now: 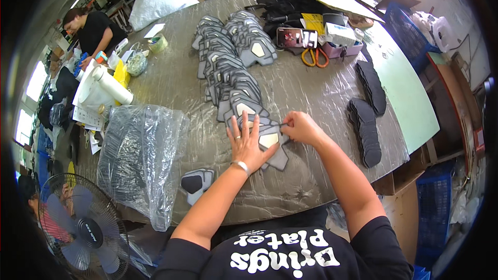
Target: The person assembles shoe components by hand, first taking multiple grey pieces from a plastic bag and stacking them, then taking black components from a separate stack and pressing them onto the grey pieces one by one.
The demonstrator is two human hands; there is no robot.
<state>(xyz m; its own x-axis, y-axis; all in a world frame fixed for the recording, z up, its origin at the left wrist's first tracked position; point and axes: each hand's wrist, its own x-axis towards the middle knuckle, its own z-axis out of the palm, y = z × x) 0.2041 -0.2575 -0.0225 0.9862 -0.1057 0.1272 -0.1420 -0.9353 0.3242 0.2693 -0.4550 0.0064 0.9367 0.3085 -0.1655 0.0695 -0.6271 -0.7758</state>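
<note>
My left hand [247, 145] lies palm down with fingers spread over the near end of a long row of overlapping grey cut pieces [232, 72]. Under its thumb is the nearest grey piece, which bears a cream patch [268, 141]. At that piece's right edge my right hand [302, 128] is closed in a pinch. A small dark bit shows at its fingertips; whether it is the piece's edge or a separate thing, I cannot tell. Left of my left forearm, a single grey piece with a black patch [193, 183] rests on the table [311, 168].
Two stacks of black pieces [365, 132] lie at the right. Scissors [315, 57], a phone [296, 38] and black material [290, 8] are at the back. A clear plastic bag [142, 161] and a fan [85, 228] stand left. Another person [96, 33] works at far left.
</note>
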